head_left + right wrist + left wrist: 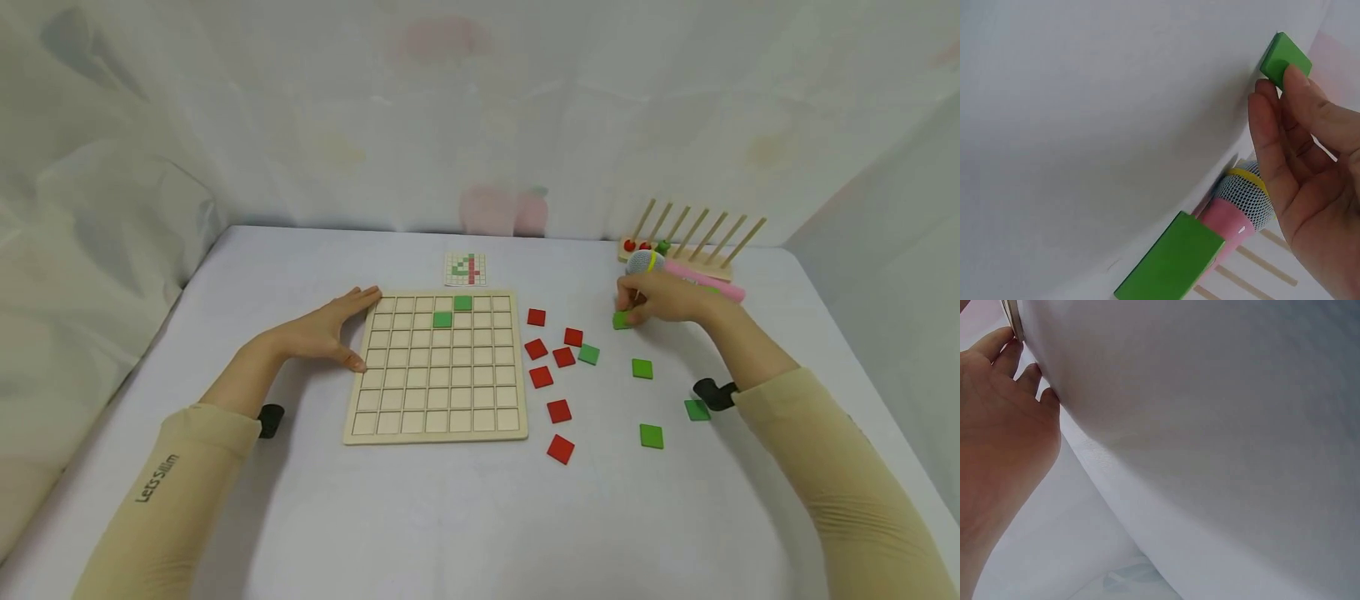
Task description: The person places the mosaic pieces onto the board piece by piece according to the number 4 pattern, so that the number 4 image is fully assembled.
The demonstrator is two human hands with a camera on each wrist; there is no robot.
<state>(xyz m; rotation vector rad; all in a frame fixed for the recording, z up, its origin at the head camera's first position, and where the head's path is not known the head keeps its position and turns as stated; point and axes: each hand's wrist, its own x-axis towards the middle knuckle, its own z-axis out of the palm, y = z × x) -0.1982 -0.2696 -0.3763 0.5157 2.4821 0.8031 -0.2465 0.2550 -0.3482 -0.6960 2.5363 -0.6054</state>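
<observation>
I'm seeing the right hand (666,297) pinching a green tile (620,321) right of the grid board (435,438); careless lifting could be bumping the toy microphone (642,262). The left hand (318,332), fingers spread, is touching the board's edge; pushing could be sliding it.

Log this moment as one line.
right hand: pinches green tile | left hand: touches board | on board: two green tiles

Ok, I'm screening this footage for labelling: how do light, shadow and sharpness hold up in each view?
Head: soft, fairly even light, a faint shadow beside the left sleeve, grid on the board legible; left wrist: dimmer, a broad soft-edged shadow across the white cloth; right wrist: soft shadow near the right hand, microphone mesh distinct, no strong glare on the pinched green tile.
</observation>
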